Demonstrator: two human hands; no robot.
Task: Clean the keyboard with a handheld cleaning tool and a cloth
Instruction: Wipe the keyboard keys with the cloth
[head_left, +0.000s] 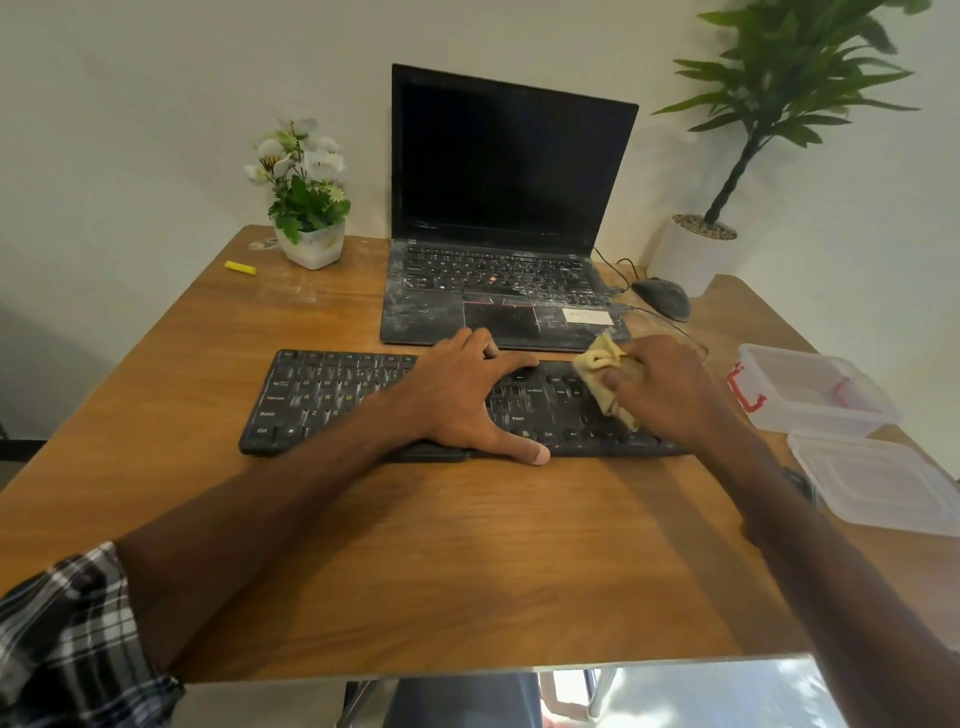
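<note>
Keyboard pinned by left hand; right hand presses cloth on it.

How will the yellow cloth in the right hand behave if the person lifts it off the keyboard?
The cloth is probably floppy: it lies crumpled and folded under the right hand, so it would likely droop once lifted. It looks thin, so probably light. It should not slip easily, since the fingers bunch it against the keyboard.
</note>
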